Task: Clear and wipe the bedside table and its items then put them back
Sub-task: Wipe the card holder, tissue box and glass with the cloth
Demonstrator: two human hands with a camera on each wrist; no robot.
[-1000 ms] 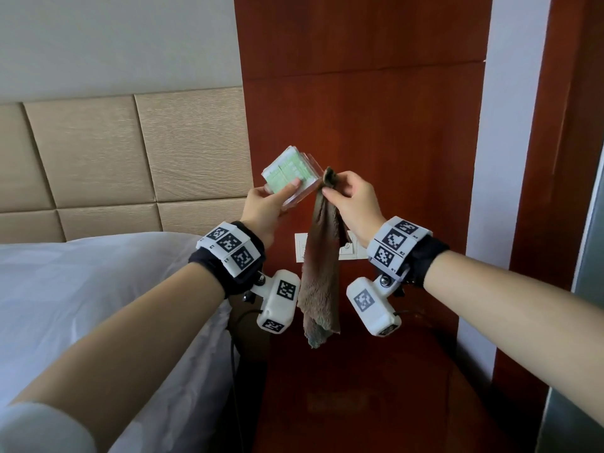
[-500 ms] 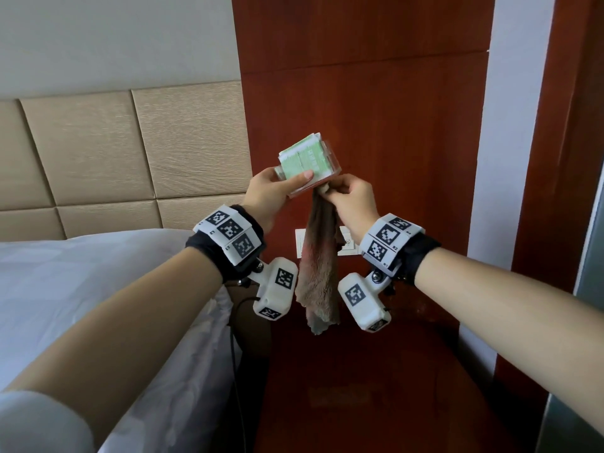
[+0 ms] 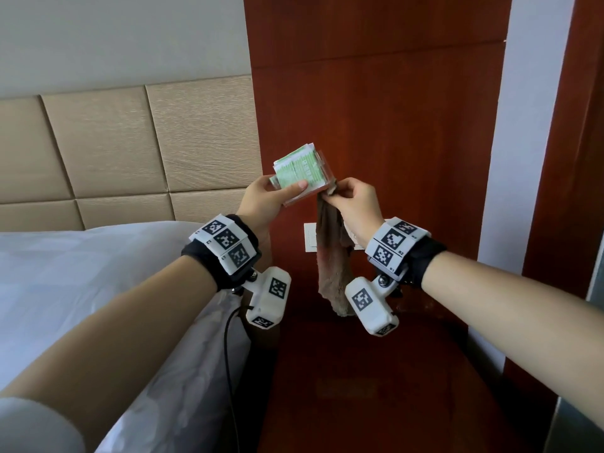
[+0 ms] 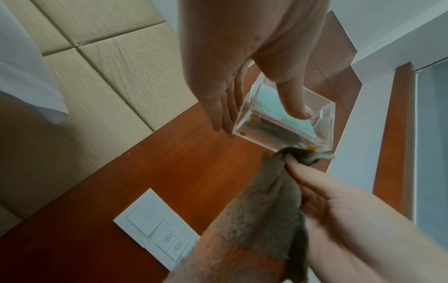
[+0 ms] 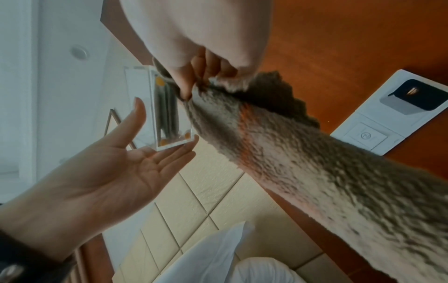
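Note:
My left hand point(image 3: 287, 191) holds a clear plastic box point(image 3: 302, 173) of green packets up in front of the wooden wall panel, thumb on its front face and straight fingers behind it. The box point(image 4: 286, 122) has small orange feet on its base. My right hand point(image 3: 336, 196) pinches the top of a brown-grey cloth point(image 3: 333, 266) and presses it against the box's lower right corner point(image 5: 167, 114). The rest of the cloth point(image 5: 290, 162) hangs down. Below both hands lies the dark wooden bedside table point(image 3: 359, 387).
A bed with white sheets point(image 3: 81, 289) lies close on the left, under a beige padded headboard point(image 3: 130, 142). A white switch panel point(image 3: 310, 237) sits on the wall behind the cloth. A black cable point(image 3: 228, 354) runs down between bed and table.
The left hand has turned the box so its green face shows more. The right hand has brought the cloth's pinched end from the box's side down to its lower right corner.

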